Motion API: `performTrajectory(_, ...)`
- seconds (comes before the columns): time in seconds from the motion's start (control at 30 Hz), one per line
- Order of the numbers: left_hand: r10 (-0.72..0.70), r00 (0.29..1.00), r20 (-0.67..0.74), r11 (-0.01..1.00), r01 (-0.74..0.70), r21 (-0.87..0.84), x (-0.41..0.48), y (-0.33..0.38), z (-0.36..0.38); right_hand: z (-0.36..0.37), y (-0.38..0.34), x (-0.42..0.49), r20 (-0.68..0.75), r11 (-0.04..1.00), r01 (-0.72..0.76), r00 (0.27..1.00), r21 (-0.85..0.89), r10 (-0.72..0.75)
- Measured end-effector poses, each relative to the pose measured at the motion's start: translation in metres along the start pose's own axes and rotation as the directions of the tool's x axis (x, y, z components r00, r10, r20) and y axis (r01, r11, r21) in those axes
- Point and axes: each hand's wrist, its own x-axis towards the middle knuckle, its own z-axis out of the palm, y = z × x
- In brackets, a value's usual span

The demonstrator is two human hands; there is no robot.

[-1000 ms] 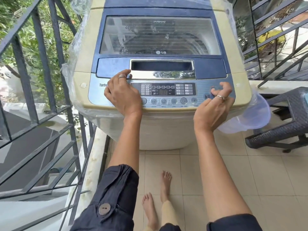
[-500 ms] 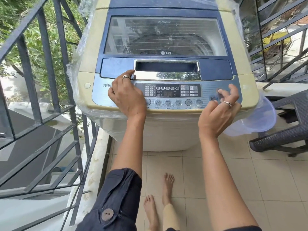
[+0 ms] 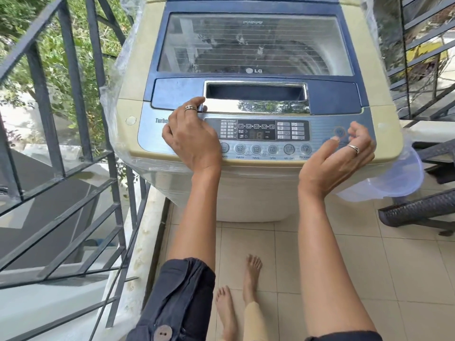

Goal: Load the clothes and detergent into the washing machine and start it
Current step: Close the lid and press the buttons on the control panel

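Cream and blue, the washing machine is stood on floor tiles. Its panel is touched by the relaxed left hand; nothing is gripped by the loosely curled right hand. "WASH", "RINSE", "SPIN" are printed there; "LG" is marked on the shut lid.

**Rolled sleeves, rings, bare feet**

The left hand wears a patterned silver ring, and the right hand a thin double band. Well back from the hands, the left sleeve and right sleeve are dark navy and rolled up. The left carries a brown button. The feet are bare below a beige trouser leg.
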Motion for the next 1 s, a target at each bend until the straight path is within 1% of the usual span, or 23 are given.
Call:
performTrajectory(0.27,-0.001,1.0,-0.006,1.0,0.001,0.014,-0.0009,0.0016,-0.0008,0.0032,0.0015,-0.0004,-0.036,1.0,-0.013,0.999,0.003,0.013)
performTrajectory(1.0,-0.011,0.999,-0.036,1.0,0.011,0.001,-0.0015,0.0018,0.0004,0.0067,0.0062,0.002,-0.052,1.0,0.012,0.999,-0.026,-0.013)
